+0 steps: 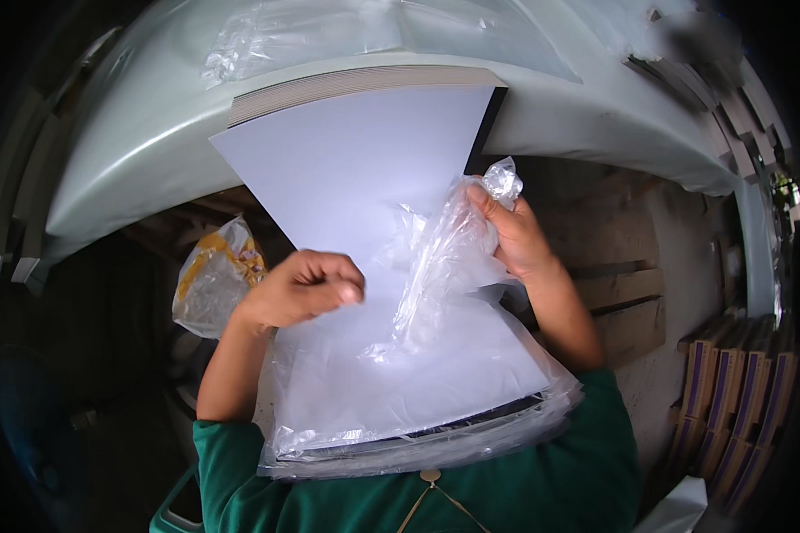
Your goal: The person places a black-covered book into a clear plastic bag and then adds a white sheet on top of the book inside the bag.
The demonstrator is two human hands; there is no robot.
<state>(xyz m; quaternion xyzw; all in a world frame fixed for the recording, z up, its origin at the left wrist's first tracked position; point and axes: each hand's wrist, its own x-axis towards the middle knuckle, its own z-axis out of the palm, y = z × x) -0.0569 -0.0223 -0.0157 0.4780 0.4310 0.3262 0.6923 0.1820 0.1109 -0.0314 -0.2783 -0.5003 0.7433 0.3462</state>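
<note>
Sheets [364, 186] of white card are held over the lap, partly inside a clear bag [436, 266]. The bag's top is gripped by the right hand [514, 233], fingers closed. The sheets are pinched by the left hand [300, 289], fingers curled together.

A single head-worn fisheye view looked steeply down from close above the person's chest, facing forward over the white sheet [364, 178] toward the desk [133, 151], edges bending.
</note>
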